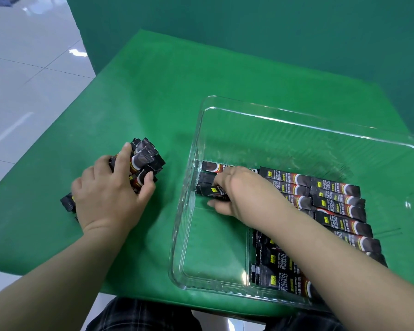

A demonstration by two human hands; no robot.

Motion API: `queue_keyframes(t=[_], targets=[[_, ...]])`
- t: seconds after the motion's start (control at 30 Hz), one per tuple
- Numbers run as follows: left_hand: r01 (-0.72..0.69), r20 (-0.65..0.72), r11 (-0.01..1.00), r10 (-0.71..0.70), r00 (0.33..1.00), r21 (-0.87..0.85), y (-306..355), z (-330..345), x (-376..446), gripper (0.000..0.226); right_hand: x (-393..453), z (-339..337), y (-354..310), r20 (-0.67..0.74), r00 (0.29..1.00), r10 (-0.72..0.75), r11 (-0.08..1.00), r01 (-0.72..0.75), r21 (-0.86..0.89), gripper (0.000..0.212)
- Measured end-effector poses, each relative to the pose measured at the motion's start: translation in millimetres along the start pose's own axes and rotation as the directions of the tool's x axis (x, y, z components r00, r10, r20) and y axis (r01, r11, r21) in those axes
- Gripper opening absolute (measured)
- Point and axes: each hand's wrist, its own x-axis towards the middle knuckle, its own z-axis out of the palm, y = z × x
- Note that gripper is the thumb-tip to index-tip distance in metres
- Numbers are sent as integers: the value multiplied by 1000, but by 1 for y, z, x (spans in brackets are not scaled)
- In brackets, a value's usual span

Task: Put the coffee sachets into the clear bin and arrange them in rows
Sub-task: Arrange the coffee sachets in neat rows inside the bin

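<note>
A clear plastic bin [201,111] stands on the right half of the green table. Inside it, black coffee sachets [337,199] lie side by side in rows along the right and near side. My right hand [239,189] is inside the bin near its left wall and pinches a sachet [213,191] against others lying there. Left of the bin, a pile of loose sachets [146,158] sits on the table. My left hand [110,194] lies over that pile, its fingers and thumb curled round several of them.
The green cloth-covered table [153,91] ends close to my body at the near edge and drops off at the left to a pale tiled floor [22,80]. A green backdrop [249,32] rises behind the table.
</note>
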Motion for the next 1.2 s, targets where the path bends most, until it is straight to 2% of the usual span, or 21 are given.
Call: queue_keyframes(t=[0.1, 0.27, 0.33, 0.5, 0.63, 0.8, 0.93, 1.1, 1.2], targets=[[-2, 2, 1000, 2, 1000, 2, 0, 1, 0, 70, -1, 1, -3, 18, 1000, 8, 1000, -8, 20, 36], [-1, 4, 1000, 1, 1000, 3, 0, 0, 0, 70, 1, 3, 0, 30, 999, 37, 993, -41, 107, 60], [-1, 5, 1000, 1, 1000, 2, 0, 0, 0, 70, 1, 1, 0, 41, 998, 48, 989, -53, 140, 63], [-2, -1, 1000, 2, 1000, -5, 0, 0, 0, 69, -2, -1, 6, 37, 995, 97, 979, -102, 174, 50], [-2, -13, 1000, 2, 1000, -22, 0, -1, 0, 70, -8, -1, 8, 107, 984, 142, 979, -156, 133, 45], [-3, -11, 1000, 3, 1000, -19, 1, -1, 0, 70, -10, 2, 4, 141, 983, 115, 985, -130, 109, 31], [-1, -8, 1000, 1, 1000, -24, 1, -1, 0, 70, -10, 3, 4, 132, 988, 80, 993, -90, 72, 33], [-1, -7, 1000, 1, 1000, -19, 0, -1, 0, 70, -10, 3, 3, 100, 994, 46, 998, -50, 39, 20], [2, -1, 1000, -2, 1000, -14, 0, -1, 0, 70, -11, 3, 5, 103, 993, 50, 998, -53, 33, 22]])
